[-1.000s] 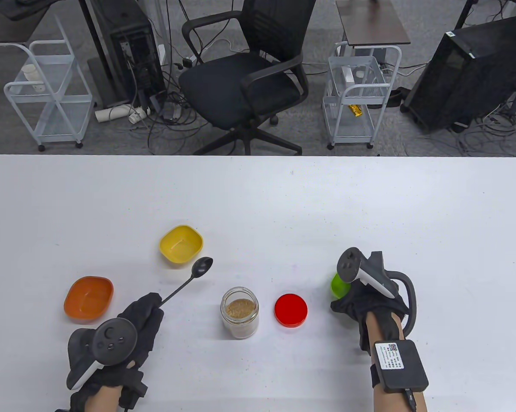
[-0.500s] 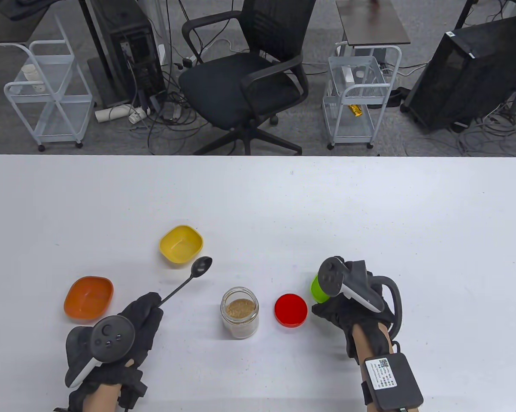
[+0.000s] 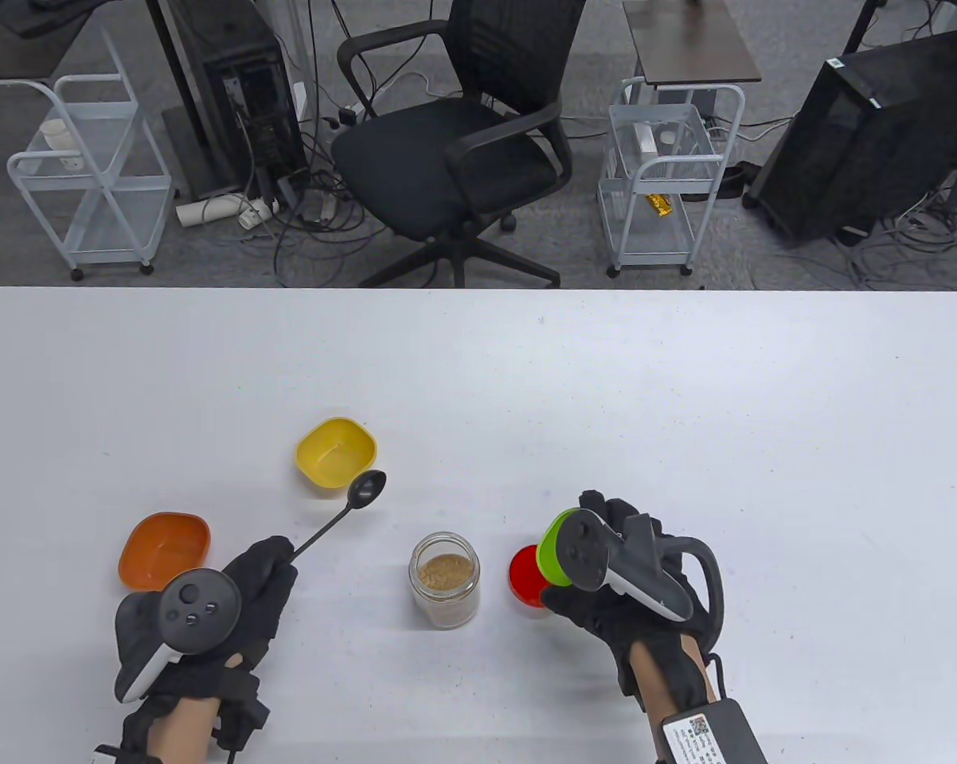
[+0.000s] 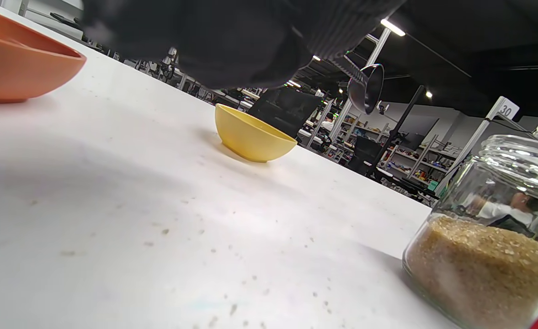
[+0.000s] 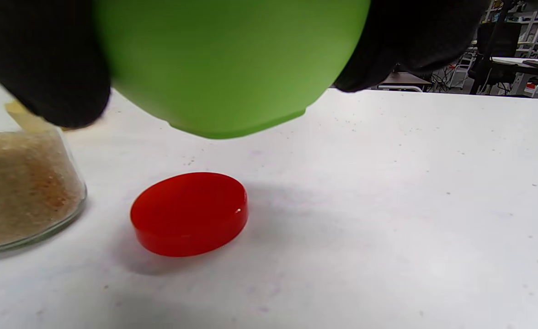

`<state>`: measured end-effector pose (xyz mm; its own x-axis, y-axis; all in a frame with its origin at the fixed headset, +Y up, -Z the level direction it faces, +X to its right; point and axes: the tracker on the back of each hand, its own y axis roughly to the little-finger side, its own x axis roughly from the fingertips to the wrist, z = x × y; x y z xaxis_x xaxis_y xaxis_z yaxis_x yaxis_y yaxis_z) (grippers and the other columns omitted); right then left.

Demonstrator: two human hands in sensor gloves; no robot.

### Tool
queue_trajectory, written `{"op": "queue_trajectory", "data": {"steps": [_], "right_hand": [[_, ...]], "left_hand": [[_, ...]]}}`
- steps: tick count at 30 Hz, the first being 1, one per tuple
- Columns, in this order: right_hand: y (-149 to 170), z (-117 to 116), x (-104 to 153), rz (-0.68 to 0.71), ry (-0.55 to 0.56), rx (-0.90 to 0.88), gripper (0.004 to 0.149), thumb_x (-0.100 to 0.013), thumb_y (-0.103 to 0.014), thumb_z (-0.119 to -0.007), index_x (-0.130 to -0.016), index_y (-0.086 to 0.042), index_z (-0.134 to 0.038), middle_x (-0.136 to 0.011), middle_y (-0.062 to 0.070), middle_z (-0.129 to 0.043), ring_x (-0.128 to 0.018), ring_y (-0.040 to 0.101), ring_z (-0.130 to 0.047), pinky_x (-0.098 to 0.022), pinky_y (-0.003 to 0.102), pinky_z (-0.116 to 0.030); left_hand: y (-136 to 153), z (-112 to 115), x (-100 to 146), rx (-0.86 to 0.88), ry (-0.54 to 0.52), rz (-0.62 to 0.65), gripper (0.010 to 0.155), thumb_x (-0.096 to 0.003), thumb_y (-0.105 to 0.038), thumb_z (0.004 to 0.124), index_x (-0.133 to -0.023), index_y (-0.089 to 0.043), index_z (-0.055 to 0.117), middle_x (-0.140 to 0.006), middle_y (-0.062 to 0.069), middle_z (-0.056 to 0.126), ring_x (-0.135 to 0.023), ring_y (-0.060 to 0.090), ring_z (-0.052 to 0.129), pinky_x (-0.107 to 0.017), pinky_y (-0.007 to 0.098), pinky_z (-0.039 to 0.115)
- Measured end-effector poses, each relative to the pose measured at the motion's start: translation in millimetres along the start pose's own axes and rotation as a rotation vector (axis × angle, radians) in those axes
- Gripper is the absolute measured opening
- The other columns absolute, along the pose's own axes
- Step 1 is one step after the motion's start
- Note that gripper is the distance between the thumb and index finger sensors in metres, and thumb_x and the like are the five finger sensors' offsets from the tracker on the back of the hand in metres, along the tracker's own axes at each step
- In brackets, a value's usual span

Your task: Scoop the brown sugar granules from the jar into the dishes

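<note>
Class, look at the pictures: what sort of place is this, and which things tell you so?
Probably an office or lab workspace, not a kitchen: behind the white table stand an office chair, computer towers with loose cables, and wire carts.

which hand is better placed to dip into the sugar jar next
Probably the left. The left hand already grips the black spoon, empty, its bowl in the air near the open jar. The right hand is busy holding the green dish above the red lid.

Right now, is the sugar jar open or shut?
Open: the jar has a bare mouth; its red lid lies flat on the table beside it.
</note>
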<state>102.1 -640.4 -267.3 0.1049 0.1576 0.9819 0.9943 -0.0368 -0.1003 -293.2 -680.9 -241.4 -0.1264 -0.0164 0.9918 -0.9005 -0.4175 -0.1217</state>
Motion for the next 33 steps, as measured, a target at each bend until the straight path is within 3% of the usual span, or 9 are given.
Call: {"op": "queue_trajectory", "data": {"steps": [12,22,27,33], "right_hand": [[-16.7,-18.5,22.3,-0.035,0.083,-0.124,0.113,-0.039,-0.072,-0.085,-0.114,0.000,-0.041,-0.115,0.028,-0.058,-0.084,0.051,-0.078,-0.066,0.067,-0.067],[-7.0,-33.5,25.2,-0.068,0.128,-0.164,0.113,-0.038,-0.072,-0.086,-0.114,0.000,-0.042,-0.114,0.028,-0.057,-0.082,0.051,-0.075,-0.065,0.067,-0.065],[-2.1,-39.0,25.3,-0.071,0.125,-0.179,0.113,-0.038,-0.072,-0.086,-0.114,0.000,-0.041,-0.114,0.028,-0.056,-0.082,0.051,-0.075,-0.065,0.067,-0.065],[-3.0,-43.2,23.3,-0.054,0.099,-0.154,0.113,-0.038,-0.073,-0.085,-0.114,-0.001,-0.041,-0.114,0.028,-0.056,-0.082,0.051,-0.074,-0.065,0.066,-0.065]], "left_hand": [[-2.8,-3.8,1.9,0.011,-0.009,0.056,0.049,-0.0642,-0.039,0.073,-0.108,-0.017,0.067,-0.080,0.001,0.094,-0.041,0.013,0.102,-0.038,0.037,0.091],[-16.3,-6.6,4.0,0.059,0.006,0.144,0.048,-0.0642,-0.038,0.073,-0.108,-0.021,0.067,-0.080,0.001,0.094,-0.040,0.014,0.102,-0.036,0.037,0.092],[-22.1,-15.5,5.8,0.071,0.008,0.189,0.046,-0.0643,-0.038,0.073,-0.108,-0.022,0.069,-0.079,0.002,0.095,-0.040,0.014,0.103,-0.036,0.037,0.092],[-32.8,-29.6,4.2,0.065,0.083,0.244,0.045,-0.0644,-0.038,0.074,-0.106,-0.020,0.073,-0.078,0.002,0.097,-0.038,0.014,0.103,-0.035,0.037,0.092]]}}
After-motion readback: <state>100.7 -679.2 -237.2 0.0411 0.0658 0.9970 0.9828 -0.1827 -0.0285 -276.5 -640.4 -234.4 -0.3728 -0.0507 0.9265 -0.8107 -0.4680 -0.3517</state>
